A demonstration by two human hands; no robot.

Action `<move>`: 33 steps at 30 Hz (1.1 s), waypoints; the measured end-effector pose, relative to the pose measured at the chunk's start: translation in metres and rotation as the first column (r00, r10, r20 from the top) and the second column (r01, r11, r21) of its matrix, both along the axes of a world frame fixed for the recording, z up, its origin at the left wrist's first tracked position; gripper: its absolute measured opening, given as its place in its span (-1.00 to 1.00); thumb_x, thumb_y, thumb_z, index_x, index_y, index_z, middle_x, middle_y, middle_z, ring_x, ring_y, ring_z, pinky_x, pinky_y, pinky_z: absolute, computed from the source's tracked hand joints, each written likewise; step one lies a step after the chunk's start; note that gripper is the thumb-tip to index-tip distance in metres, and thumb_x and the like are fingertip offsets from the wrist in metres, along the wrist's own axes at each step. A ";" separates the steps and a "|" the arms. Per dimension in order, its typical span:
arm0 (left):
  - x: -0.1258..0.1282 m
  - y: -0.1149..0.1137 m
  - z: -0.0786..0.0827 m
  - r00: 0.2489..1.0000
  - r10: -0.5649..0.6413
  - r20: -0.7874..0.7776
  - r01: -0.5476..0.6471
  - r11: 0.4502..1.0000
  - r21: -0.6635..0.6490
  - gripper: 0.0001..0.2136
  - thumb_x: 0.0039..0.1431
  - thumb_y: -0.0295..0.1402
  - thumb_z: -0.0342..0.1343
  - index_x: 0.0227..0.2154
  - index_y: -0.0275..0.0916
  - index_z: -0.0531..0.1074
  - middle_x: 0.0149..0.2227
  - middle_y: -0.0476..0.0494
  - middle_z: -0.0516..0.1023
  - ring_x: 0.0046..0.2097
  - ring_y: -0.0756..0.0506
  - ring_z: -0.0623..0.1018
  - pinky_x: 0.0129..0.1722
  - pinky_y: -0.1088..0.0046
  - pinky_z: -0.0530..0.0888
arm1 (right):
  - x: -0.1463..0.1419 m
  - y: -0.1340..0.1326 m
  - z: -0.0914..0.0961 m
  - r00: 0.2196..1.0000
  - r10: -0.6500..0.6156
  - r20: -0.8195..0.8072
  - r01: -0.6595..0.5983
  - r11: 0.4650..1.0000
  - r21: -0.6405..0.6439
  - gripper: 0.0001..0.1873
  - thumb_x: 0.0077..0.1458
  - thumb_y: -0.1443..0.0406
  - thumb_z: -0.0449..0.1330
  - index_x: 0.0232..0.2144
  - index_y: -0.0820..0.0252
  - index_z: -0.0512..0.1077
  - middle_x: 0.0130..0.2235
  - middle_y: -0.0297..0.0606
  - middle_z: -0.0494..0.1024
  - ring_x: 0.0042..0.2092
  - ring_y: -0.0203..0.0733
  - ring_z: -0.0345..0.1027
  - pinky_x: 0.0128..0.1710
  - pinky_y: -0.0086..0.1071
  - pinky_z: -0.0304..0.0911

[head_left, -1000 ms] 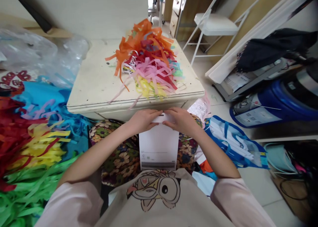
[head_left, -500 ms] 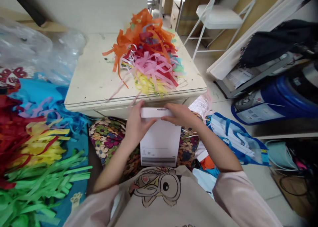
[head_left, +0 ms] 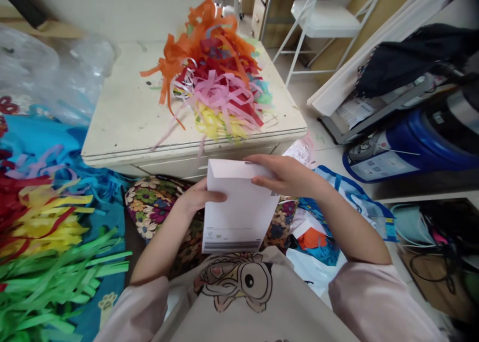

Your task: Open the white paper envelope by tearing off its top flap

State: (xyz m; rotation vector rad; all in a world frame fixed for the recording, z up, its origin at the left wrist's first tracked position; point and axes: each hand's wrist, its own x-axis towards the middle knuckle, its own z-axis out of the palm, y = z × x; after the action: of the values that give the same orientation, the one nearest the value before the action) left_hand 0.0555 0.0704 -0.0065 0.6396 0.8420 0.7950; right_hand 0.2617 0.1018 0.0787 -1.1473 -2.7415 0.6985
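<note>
A white cardboard box (head_left: 239, 207) stands upright over my lap, its printed band at the lower end. My left hand (head_left: 200, 197) grips the box's left side, thumb lying across the face toward me. At the top right edge, my right hand (head_left: 279, 175) is closed over the box, with fingers on the top and the thumb on the near face. Just beyond the box, on the cream table (head_left: 123, 117), lies a heap of paper strips (head_left: 224, 78) in orange, red, pink and yellow.
Green paper strips (head_left: 48, 282) and yellow strips (head_left: 56, 212) lie on blue cloth at my left. Clear plastic bags (head_left: 75, 78) sit behind them. A white folding chair (head_left: 325, 20) stands at the back right, and a blue drum (head_left: 411, 142) is at the right.
My left hand has slid down from the box's top corner to its left side. The box has tilted slightly, and the view has shifted a little to the right.
</note>
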 end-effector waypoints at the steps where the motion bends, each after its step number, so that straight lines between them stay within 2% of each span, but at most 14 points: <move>1: 0.002 -0.003 0.002 1.000 0.008 0.011 -0.008 1.000 -0.015 -0.59 -0.55 -0.58 0.23 -0.43 -0.32 0.41 -0.49 -0.08 0.51 -0.47 -0.06 0.45 -0.47 0.47 0.39 | 0.001 -0.001 0.001 1.000 0.015 0.004 -0.015 1.000 -0.006 -0.54 0.03 0.14 -0.07 -0.02 0.19 0.10 -0.07 -0.20 0.33 -0.14 -0.15 0.25 -0.27 -0.38 0.14; 7: 0.002 -0.008 -0.003 0.994 -0.060 0.095 0.064 0.997 -0.039 -0.58 -0.54 -0.62 0.19 -0.41 -0.30 0.43 -0.48 -0.08 0.52 -0.44 -0.11 0.47 -0.45 0.44 0.41 | 0.001 -0.001 -0.006 0.999 0.028 0.017 -0.027 0.998 -0.057 -0.55 0.04 0.17 -0.07 -0.01 0.15 0.10 -0.06 -0.24 0.33 -0.10 -0.16 0.23 -0.25 -0.36 0.15; 13: 0.003 -0.004 -0.013 0.988 -0.092 0.127 0.097 0.995 -0.034 -0.59 -0.53 -0.61 0.19 -0.41 -0.29 0.45 -0.48 -0.09 0.52 -0.46 -0.10 0.48 -0.47 0.46 0.42 | -0.001 -0.001 -0.014 0.999 -0.012 0.039 0.013 0.999 -0.040 -0.60 0.05 0.19 -0.09 -0.04 0.15 0.15 -0.08 -0.25 0.35 -0.12 -0.16 0.24 -0.26 -0.38 0.14; 16: 0.003 -0.005 -0.017 0.984 -0.108 0.140 0.112 0.994 -0.021 -0.56 -0.53 -0.59 0.19 -0.38 -0.30 0.44 -0.45 -0.11 0.53 -0.45 -0.12 0.48 -0.48 0.46 0.42 | -0.001 -0.003 -0.017 0.998 -0.028 0.059 0.028 1.000 0.006 -0.64 0.05 0.21 -0.09 -0.08 0.17 0.18 -0.14 -0.24 0.39 -0.17 -0.18 0.28 -0.33 -0.41 0.14; 19: 0.003 -0.006 -0.019 0.982 -0.113 0.149 0.116 0.993 -0.010 -0.53 -0.50 -0.56 0.19 -0.32 -0.31 0.43 -0.43 -0.13 0.53 -0.43 -0.15 0.49 -0.48 0.44 0.43 | -0.002 -0.006 -0.020 0.997 -0.047 0.055 0.040 0.993 0.114 -0.65 0.04 0.20 -0.08 -0.12 0.22 0.19 -0.20 -0.22 0.41 -0.23 -0.19 0.30 -0.38 -0.43 0.12; 23: 0.002 -0.005 -0.022 0.986 -0.091 0.139 0.095 0.995 -0.023 -0.52 -0.50 -0.55 0.18 -0.30 -0.31 0.41 -0.42 -0.13 0.53 -0.41 -0.16 0.49 -0.44 0.43 0.43 | -0.006 -0.006 -0.021 0.996 -0.026 0.087 0.007 0.976 0.216 -0.64 0.00 0.14 -0.04 -0.19 0.25 0.25 -0.26 -0.21 0.42 -0.28 -0.19 0.31 -0.42 -0.43 0.10; 26: 0.002 -0.003 -0.024 0.985 -0.105 0.138 0.113 0.992 -0.047 -0.52 -0.48 -0.54 0.17 -0.29 -0.33 0.40 -0.40 -0.14 0.53 -0.41 -0.15 0.50 -0.40 0.41 0.44 | -0.010 -0.006 -0.022 0.990 -0.063 0.128 0.027 0.963 0.269 -0.67 0.02 0.18 -0.03 -0.18 0.24 0.25 -0.25 -0.21 0.44 -0.27 -0.18 0.32 -0.39 -0.40 0.08; 29: 0.001 -0.002 -0.025 0.985 -0.115 0.128 0.122 0.991 -0.049 -0.48 -0.48 -0.54 0.17 -0.25 -0.33 0.38 -0.37 -0.15 0.52 -0.39 -0.15 0.50 -0.37 0.39 0.44 | -0.013 -0.006 -0.023 0.980 -0.122 0.157 0.074 0.957 0.279 -0.71 0.05 0.23 -0.07 -0.18 0.23 0.24 -0.28 -0.24 0.47 -0.29 -0.17 0.33 -0.39 -0.38 0.06; 33: 0.002 -0.002 -0.026 0.985 -0.137 0.107 0.144 0.988 -0.051 -0.49 -0.48 -0.54 0.18 -0.26 -0.32 0.38 -0.39 -0.15 0.52 -0.37 -0.19 0.49 -0.36 0.34 0.44 | -0.013 -0.006 -0.021 0.963 -0.142 0.231 0.082 0.965 0.250 -0.72 0.05 0.20 -0.09 -0.24 0.24 0.24 -0.39 -0.22 0.48 -0.34 -0.13 0.34 -0.43 -0.36 0.04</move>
State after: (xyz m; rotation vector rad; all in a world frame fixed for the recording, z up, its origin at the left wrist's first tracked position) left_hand 0.0580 0.0687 -0.0326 0.5943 0.7147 0.6677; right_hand 0.2491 0.0958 0.0572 -1.4016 -2.8257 0.2155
